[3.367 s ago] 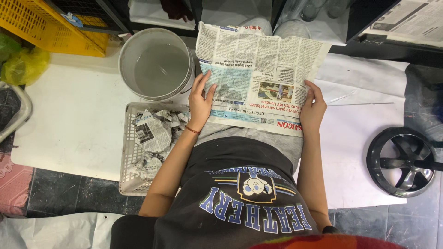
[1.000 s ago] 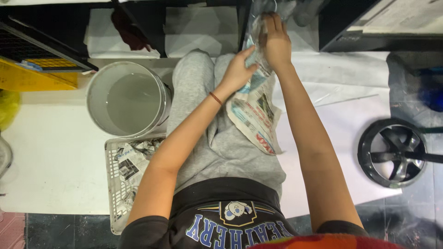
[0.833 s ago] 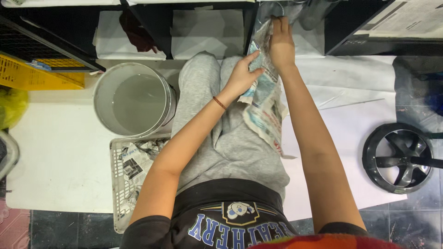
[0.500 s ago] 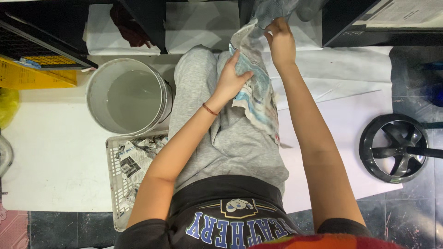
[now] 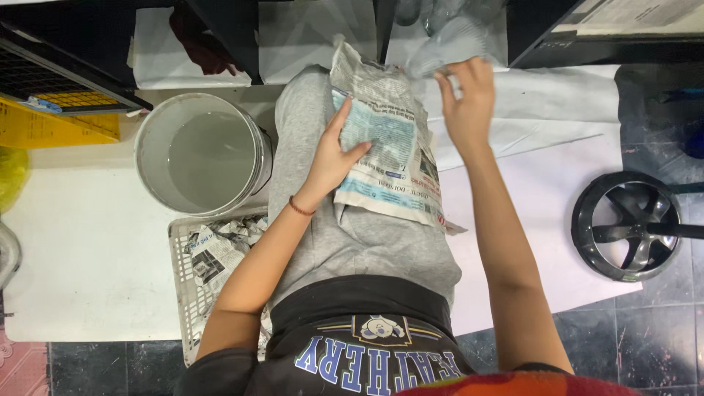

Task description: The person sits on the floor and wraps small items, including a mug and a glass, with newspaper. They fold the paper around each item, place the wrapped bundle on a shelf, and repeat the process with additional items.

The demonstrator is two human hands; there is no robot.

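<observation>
The left hand [image 5: 334, 158] lies flat on a folded newspaper [image 5: 385, 150]. Its fingers are spread apart and press the paper down on the person's lap. The thumb points up along the left edge of the paper. A thin red band sits on the wrist, just below the hand.

The right hand [image 5: 466, 99] is up past the top right corner of the newspaper. Its fingers are curled together and pinch a clear glass thing [image 5: 451, 40]. The glass thing is blurry, so its shape is hard to tell. It is above the right hand and touches the fingertips. The two hands are near each other, with the newspaper between them.

To the left of the left hand stands a round white bucket [image 5: 202, 154]. It holds grey water. The bucket is near the hand but does not touch it.

Below the bucket, down by the left arm, is a white plastic basket [image 5: 183, 293]. Inside it are crumpled balls of newspaper [image 5: 216, 246]. The arm hides part of the basket.

Far to the right of the right arm lies a black wheel [image 5: 634, 227] on the floor. Under it and under the person is a white sheet [image 5: 528, 198].

Far up to the left of the left hand is a yellow crate [image 5: 51, 125].
</observation>
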